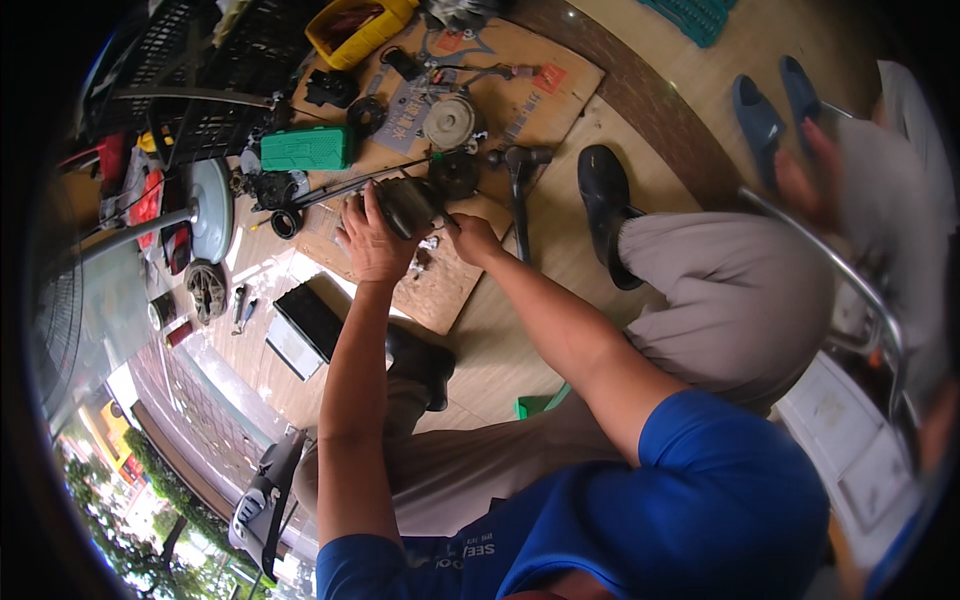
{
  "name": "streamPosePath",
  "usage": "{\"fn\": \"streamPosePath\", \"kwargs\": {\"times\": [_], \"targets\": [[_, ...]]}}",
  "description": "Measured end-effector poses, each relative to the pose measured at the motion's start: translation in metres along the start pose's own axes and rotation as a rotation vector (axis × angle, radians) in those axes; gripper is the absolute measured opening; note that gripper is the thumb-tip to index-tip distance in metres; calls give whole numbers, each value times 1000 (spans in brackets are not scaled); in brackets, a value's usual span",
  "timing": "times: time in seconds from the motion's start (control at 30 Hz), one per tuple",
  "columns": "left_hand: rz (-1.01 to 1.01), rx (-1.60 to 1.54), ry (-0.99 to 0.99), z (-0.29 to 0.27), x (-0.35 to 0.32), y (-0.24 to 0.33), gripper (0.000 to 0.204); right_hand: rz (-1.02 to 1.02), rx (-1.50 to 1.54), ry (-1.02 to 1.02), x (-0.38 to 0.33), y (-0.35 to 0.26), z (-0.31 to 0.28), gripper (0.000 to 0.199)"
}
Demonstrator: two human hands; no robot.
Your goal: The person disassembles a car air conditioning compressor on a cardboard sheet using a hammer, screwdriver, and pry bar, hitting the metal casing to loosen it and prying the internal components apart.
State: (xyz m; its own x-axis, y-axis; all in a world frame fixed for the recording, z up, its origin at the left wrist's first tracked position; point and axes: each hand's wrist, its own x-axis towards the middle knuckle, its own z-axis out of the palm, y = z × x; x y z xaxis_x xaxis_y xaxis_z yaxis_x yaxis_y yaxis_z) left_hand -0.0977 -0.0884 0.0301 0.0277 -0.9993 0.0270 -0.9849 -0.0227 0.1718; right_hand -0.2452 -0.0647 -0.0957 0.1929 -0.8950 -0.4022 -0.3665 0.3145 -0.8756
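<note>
Above a cardboard sheet on the floor I hold a dark, rounded metal housing (408,207). My left hand (376,245) grips its left side, with fingers and thumb around it. My right hand (472,240) is closed at its lower right edge; whether a small tool is also between those fingers is hidden. Just beyond the housing is a dark round part (455,174), and farther off lies a pale round metal cover (449,122). To the right of my right hand rests a hammer-like tool (519,190) with a dark handle. Small bits lie on the brown board (437,290) below.
A green case (306,148) and a yellow bin (350,30) stand beyond my hands. Black crates (180,70) and a fan-like round base (211,210) are at left. A black open box (310,318) is near my left forearm. Another person sits at right, by blue slippers (757,120).
</note>
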Motion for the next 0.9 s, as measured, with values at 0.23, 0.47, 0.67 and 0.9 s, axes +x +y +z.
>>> {"fn": "streamPosePath", "kwargs": {"times": [0.23, 0.47, 0.67, 0.9], "targets": [[-230, -200, -30, 16, 20, -59, 90, 43, -17, 19, 0, -3, -1, 26], [-214, -288, 44, -25, -24, -83, 89, -72, -28, 113, -16, -50, -6, 27], [-260, -253, 22, -157, -60, -49, 83, -276, -82, 21, -55, -154, -21, 29], [-475, -868, 337, -250, -142, -1, 67, -438, -118, -164, -144, -253, -67, 22]]}}
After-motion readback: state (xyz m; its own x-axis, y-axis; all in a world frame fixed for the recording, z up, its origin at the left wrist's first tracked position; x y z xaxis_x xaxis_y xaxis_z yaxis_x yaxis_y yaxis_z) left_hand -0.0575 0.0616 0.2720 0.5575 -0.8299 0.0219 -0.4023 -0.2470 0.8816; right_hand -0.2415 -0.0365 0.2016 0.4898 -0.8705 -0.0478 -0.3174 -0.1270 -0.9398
